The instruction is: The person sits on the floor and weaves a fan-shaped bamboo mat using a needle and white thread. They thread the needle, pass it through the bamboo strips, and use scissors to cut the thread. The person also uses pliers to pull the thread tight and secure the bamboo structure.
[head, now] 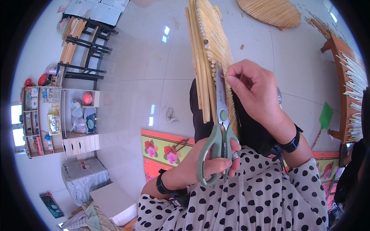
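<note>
My left hand [214, 164] is closed around the green handles of a pair of scissors [223, 115]. Their blades point away from me and look nearly shut, lying along the edge of a panel of pale wooden sticks [215, 31] set side by side. At that edge my right hand [251, 89] pinches a thin strand [223, 76] between thumb and forefinger, close to the blade tips. Several longer loose sticks [203, 86] lie along the panel's left side. The panel rests over my lap, and its near part is partly hidden by the scissors.
An oval stick mat [271, 13] lies on the tiled floor ahead. To the right, a wooden bench [344, 95] bears many thin pale sticks, near a green fly swatter [326, 115]. Left are shelves [62, 121] and black-legged stools [86, 49]. A flowered mat [164, 150] lies beside me.
</note>
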{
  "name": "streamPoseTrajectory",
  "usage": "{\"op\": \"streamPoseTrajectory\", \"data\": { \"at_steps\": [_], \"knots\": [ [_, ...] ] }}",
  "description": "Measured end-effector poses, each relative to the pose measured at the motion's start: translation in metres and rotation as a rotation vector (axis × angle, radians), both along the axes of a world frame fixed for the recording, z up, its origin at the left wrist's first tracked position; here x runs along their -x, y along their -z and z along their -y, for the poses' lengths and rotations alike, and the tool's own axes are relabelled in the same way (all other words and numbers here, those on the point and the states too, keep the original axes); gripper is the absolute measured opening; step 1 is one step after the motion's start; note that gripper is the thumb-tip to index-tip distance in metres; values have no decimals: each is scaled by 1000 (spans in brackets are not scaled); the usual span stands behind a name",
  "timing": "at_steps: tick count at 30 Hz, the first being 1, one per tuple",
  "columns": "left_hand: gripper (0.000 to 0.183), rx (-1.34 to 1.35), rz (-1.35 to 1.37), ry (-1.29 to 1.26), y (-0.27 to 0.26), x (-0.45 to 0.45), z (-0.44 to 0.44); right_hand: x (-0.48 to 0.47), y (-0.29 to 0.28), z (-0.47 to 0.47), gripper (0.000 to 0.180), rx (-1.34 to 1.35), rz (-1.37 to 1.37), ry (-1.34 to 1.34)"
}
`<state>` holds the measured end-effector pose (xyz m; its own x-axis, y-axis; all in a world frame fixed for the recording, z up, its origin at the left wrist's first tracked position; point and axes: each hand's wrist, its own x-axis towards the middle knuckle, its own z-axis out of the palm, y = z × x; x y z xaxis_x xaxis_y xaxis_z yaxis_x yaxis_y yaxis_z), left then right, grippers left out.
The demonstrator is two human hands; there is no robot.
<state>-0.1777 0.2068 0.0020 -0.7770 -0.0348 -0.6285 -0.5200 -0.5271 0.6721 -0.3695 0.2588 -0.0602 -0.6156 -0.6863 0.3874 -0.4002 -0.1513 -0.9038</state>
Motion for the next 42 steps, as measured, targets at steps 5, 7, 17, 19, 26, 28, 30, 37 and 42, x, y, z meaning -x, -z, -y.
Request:
{"op": "streamPoseTrajectory", "data": {
  "at_steps": [5,7,17,19,26,28,30,37,42],
  "knots": [
    [37,-16,-14,-19,0,3,1,-1,-1,0,8,-4,13,4],
    [38,-32,-8,-22,1,0,2,-1,-2,0,8,-7,10,4],
    [48,19,-330,-104,8,-28,22,16,-3,-16,3,52,98,125],
    [46,194,-500,-265,25,-45,45,26,-8,-26,5,143,144,198],
    [31,780,201,-657,176,-140,129,121,43,-92,23,17,120,409],
    [29,917,512,-486,249,-200,131,146,66,-106,28,-324,-103,484],
    [32,1151,786,-141,324,-247,127,164,90,-119,31,-745,-595,565],
    [55,1109,1015,-182,418,-314,39,170,114,-144,30,-1194,-668,516],
    [53,943,965,-104,493,-379,18,158,108,-118,26,-1109,-697,446]
  ]
}}
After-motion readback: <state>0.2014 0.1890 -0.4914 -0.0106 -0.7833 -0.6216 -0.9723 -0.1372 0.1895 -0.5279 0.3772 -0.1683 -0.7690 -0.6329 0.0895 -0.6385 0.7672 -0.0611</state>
